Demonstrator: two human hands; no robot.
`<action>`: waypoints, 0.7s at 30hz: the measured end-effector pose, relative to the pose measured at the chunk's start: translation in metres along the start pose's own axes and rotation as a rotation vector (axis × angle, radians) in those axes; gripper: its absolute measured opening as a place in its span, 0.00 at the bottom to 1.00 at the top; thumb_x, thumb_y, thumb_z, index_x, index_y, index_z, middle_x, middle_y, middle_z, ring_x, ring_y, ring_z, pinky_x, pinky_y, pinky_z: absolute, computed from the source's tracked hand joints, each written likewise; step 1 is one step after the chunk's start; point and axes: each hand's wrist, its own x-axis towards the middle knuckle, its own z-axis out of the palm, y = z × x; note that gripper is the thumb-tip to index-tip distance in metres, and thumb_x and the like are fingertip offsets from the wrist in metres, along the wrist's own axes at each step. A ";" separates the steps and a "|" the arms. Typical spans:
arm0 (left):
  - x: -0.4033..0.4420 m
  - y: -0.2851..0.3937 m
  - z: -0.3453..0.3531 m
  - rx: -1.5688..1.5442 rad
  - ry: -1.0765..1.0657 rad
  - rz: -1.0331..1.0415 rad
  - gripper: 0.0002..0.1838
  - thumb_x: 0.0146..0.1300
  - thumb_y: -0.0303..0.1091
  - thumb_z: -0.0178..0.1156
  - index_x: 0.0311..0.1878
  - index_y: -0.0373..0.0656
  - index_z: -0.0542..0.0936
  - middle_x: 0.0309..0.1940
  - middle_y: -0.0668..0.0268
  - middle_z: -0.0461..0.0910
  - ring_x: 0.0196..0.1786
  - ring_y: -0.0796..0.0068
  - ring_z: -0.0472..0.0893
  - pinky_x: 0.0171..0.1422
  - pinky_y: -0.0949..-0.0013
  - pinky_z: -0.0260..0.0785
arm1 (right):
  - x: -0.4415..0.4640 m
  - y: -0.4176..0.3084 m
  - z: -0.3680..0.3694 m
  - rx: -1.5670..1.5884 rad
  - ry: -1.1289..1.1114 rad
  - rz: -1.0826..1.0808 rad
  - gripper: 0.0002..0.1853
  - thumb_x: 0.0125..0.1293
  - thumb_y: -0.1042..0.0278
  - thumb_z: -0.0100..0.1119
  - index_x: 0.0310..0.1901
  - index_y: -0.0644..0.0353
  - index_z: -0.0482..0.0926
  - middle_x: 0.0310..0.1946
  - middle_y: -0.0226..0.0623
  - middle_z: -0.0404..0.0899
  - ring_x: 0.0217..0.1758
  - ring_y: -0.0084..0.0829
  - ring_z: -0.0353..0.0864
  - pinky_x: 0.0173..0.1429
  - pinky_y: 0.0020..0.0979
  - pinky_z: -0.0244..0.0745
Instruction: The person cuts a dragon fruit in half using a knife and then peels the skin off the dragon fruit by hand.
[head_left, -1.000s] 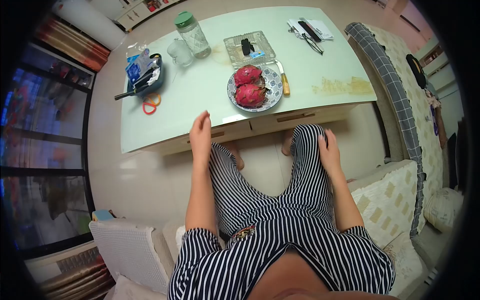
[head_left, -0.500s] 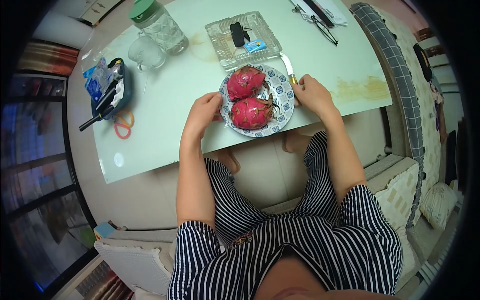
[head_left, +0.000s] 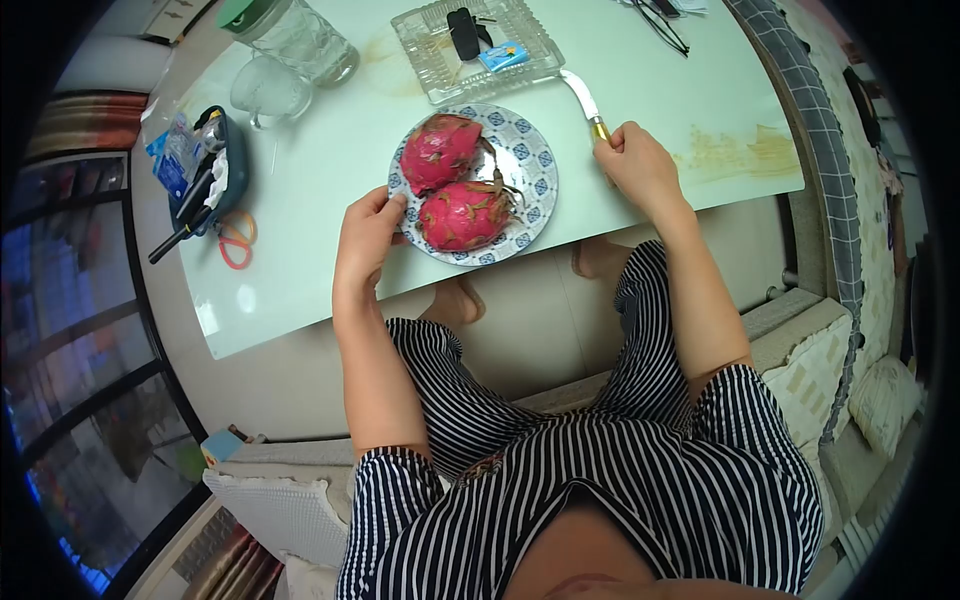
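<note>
Two pink dragon fruits, one at the back [head_left: 441, 152] and one nearer the front edge [head_left: 465, 215], lie on a blue-patterned plate [head_left: 535, 185]. My left hand [head_left: 368, 232] grips the plate's left rim, thumb on top and fingers partly hidden beneath. To the right of the plate, my right hand [head_left: 638, 170] is closed around the handle of a knife [head_left: 581, 97]. Its curved blade points away from me, towards the glass tray, low over the table or resting on it; which one I cannot tell.
A glass tray [head_left: 430, 73] with a black case and a blue packet sits behind the plate. Further left are a glass mug [head_left: 270, 90], a green-lidded jug [head_left: 318, 50], a dark blue basket [head_left: 236, 165] and scissors [head_left: 237, 240]. Glasses [head_left: 662, 27] lie at the back right of the table [head_left: 300, 300].
My hands have come from near my knees to the table. The left took hold of the plate, which has shifted left, and the right closed on the knife handle. The view has moved closer to the table.
</note>
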 end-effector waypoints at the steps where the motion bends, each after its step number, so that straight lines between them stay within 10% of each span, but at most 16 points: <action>1: -0.004 0.000 -0.006 -0.019 0.050 0.004 0.15 0.74 0.36 0.56 0.53 0.35 0.84 0.34 0.70 0.84 0.35 0.81 0.79 0.41 0.72 0.73 | 0.000 -0.001 0.001 0.007 -0.002 0.015 0.20 0.65 0.50 0.57 0.41 0.63 0.78 0.37 0.46 0.83 0.42 0.45 0.82 0.49 0.42 0.76; 13: 0.000 -0.031 -0.088 -0.088 0.312 0.003 0.13 0.74 0.38 0.57 0.50 0.40 0.86 0.35 0.72 0.84 0.35 0.82 0.80 0.43 0.72 0.74 | -0.009 -0.015 -0.001 -0.043 -0.005 0.028 0.22 0.68 0.49 0.56 0.45 0.64 0.77 0.43 0.47 0.82 0.46 0.46 0.83 0.53 0.44 0.76; 21: -0.002 0.015 -0.065 0.178 0.651 0.329 0.40 0.68 0.48 0.68 0.75 0.37 0.66 0.70 0.48 0.71 0.71 0.60 0.73 0.72 0.61 0.67 | 0.001 -0.012 -0.001 -0.136 -0.045 -0.031 0.21 0.68 0.51 0.55 0.46 0.65 0.77 0.45 0.49 0.81 0.48 0.47 0.82 0.54 0.46 0.76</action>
